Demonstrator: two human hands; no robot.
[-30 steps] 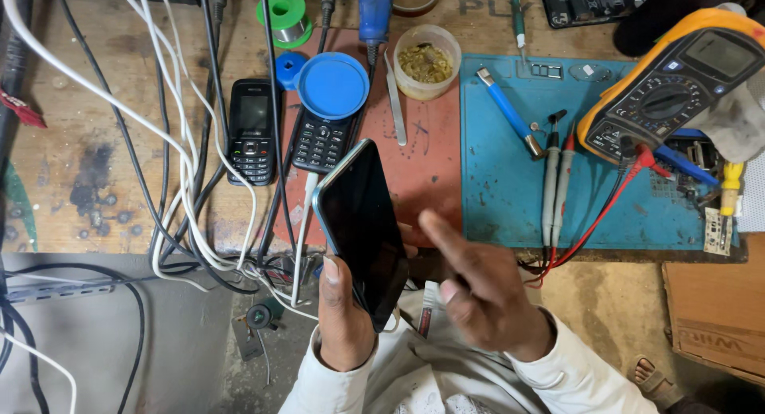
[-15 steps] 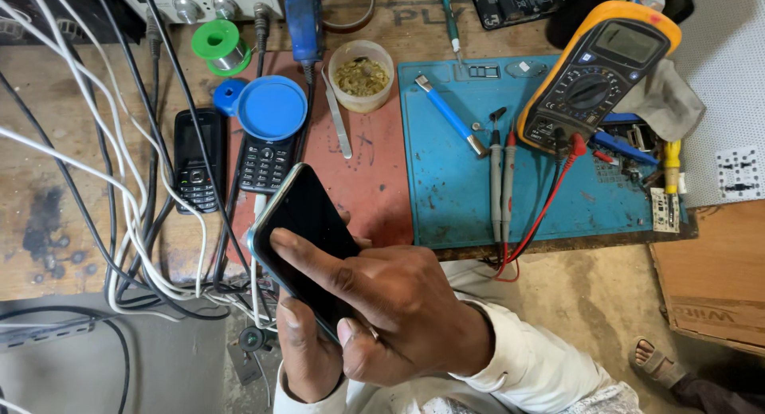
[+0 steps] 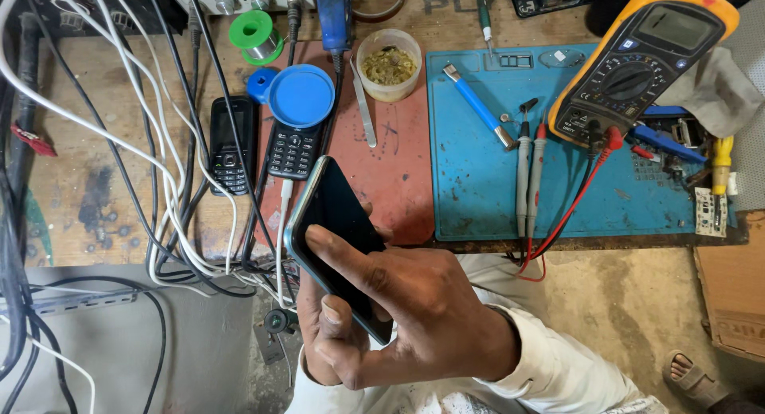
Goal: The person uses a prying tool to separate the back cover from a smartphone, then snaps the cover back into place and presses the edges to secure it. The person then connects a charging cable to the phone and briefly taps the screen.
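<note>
Below the workbench edge, one dark smartphone (image 3: 339, 247) tilts, long axis running from lower right to upper left. Left hand (image 3: 327, 346) grips it underneath; right hand (image 3: 414, 302) clasps over, forefinger on screen. Two keypad phones (image 3: 229, 143) lie beyond.

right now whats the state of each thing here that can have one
black slab smartphone: screen dark, held tilted above the bench edge
left hand: gripping the phone's lower end
right hand: over the phone, thumb on its screen
yellow multimeter: display blank, red and black leads plugged in
two black keypad phones: screens dark, lying flat
clear round tub: open, blue lid beside it
</note>
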